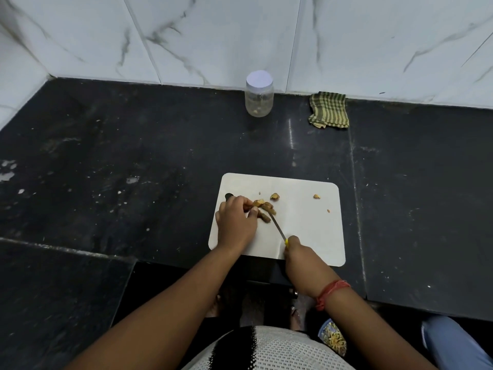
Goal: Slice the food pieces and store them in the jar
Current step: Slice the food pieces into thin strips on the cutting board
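A thin knife with a grey metal blade and a yellow handle [277, 227] lies slanted over the white flat cutting board with round corners [306, 222]. Its long side runs from near right to far left, and its tip points far left into a small pile of brown and tan lumpy food pieces [265, 208]. The right hand [294, 251] is curled tight round the yellow handle. The left hand [236, 220] sits on the left part of the board, its fingers bent onto the pile and holding it down. A few small tan bits [274, 196] lie loose farther right on the board. The board rests on the black stone tabletop [133, 169]. The clear plastic jar with a white round lid [259, 94] stands upright far back by the white marble wall, lid on, with a few bits inside. A green striped folded cloth [329, 110] lies to its right.
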Demonstrator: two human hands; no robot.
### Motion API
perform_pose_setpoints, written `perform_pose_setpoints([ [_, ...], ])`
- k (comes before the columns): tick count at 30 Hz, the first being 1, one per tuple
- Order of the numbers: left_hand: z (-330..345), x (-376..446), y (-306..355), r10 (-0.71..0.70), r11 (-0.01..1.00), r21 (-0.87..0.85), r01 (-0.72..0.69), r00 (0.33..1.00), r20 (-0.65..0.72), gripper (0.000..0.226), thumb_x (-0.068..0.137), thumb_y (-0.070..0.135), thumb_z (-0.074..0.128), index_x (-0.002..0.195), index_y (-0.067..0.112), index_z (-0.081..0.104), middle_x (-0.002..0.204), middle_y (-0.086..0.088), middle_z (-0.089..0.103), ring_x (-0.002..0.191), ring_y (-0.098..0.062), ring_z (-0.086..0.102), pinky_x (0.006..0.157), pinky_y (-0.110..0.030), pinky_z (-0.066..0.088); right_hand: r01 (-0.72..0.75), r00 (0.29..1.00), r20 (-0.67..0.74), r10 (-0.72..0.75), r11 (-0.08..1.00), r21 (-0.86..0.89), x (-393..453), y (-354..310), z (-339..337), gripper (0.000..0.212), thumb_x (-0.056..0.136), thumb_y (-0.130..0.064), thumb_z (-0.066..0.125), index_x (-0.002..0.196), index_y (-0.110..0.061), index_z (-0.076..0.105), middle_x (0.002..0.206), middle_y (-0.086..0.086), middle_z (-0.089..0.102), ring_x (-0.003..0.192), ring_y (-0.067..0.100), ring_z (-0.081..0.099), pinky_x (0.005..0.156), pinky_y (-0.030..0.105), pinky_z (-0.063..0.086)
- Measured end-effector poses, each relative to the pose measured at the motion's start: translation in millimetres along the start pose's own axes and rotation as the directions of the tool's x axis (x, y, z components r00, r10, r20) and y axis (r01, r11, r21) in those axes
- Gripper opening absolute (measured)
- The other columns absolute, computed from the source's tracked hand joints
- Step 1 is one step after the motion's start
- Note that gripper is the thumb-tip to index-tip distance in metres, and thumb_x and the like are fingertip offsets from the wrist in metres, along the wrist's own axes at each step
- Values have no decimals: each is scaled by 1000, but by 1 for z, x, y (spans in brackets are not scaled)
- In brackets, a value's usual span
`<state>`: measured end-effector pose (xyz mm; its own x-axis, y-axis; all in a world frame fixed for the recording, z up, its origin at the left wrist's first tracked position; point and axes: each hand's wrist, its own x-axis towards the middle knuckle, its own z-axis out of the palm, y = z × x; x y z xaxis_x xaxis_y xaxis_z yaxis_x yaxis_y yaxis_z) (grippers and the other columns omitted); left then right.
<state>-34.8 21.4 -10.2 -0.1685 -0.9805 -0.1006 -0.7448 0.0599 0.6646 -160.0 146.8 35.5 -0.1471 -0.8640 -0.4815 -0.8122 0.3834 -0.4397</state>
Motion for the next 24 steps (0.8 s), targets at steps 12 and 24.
perform_pose_setpoints([
  [12,-14,-23,-23,251,932,275,-236,968,-18,26,91,44,62,77,23,57,81,11,53,82,-14,47,80,-38,36,-58,997,-59,59,998,22,2,1,-14,10,95,-3,37,93,-11,32,72,4,54,56,17,44,57,31,34],
  [24,-8,-37,-14,364,881,294,-371,928,81,27,94,43,54,73,27,49,76,14,48,78,-12,45,83,-36,36,-36,998,-50,42,992,117,10,-5,-15,6,97,-7,39,93,-10,36,68,-8,44,59,10,44,56,28,33],
])
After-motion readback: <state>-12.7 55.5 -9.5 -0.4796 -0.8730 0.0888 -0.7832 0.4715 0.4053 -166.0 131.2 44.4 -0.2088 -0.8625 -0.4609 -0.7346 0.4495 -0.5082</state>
